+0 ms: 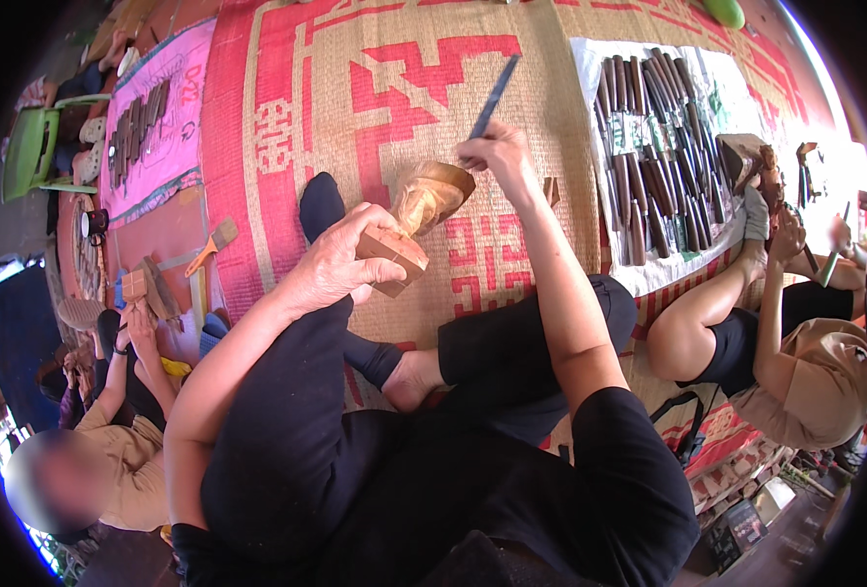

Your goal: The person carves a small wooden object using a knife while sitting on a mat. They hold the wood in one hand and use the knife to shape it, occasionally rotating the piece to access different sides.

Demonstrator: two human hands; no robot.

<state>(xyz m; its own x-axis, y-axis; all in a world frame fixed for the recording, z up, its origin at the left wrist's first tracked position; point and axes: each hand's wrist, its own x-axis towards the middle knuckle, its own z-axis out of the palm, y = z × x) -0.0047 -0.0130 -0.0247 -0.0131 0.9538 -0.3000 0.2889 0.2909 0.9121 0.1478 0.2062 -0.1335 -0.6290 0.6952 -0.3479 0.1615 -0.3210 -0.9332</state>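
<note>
1. One wide fisheye view looks steeply down from head height, upright, with straight edges bending toward the rim.
2. It faces over black-clad legs (282,421) onto the woven mat (340,108).
3. The carved wood (428,203) is near, about mid-picture; a person at left (130,474) and another at right (813,377) sit farther out.

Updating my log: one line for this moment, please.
left hand: holds carved wooden piece | right hand: holds long dark tool | nearby: tools on white sheet
</note>
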